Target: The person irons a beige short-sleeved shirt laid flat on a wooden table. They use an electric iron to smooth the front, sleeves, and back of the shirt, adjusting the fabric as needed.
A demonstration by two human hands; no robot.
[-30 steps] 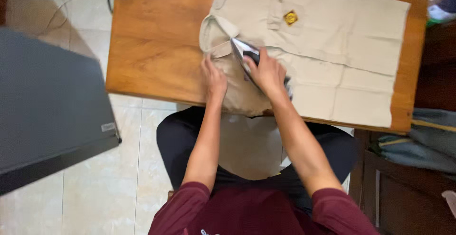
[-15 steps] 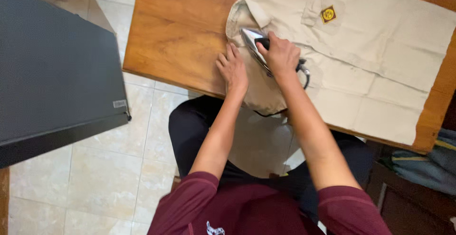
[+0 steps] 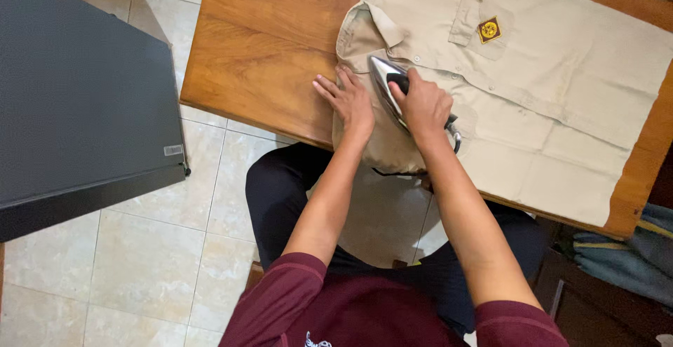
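A pale tiled floor (image 3: 147,249) fills the lower left of the view, and a large dark grey flat-topped cabinet (image 3: 77,94) stands on it at the left edge. To the right of that sits the wooden desk (image 3: 259,52), its near edge running slantwise across the middle of the view. Spread over most of the desk lies a beige uniform shirt (image 3: 561,94), front up, collar toward the left, with a chest pocket bearing a small yellow and dark badge (image 3: 489,30); the shirt's near shoulder part hangs over the desk edge toward the person's lap. A pile of folded grey-blue cloth (image 3: 631,249) lies at the lower right, beside the desk. On the shirt, just below the collar, stands a metal electric iron (image 3: 385,84) with its shiny tip pointing away from the person. The right hand (image 3: 424,105) is closed around the iron's dark handle. The left hand (image 3: 347,98) lies flat with fingers spread, pressing the shirt fabric just beside the iron, near the desk edge.
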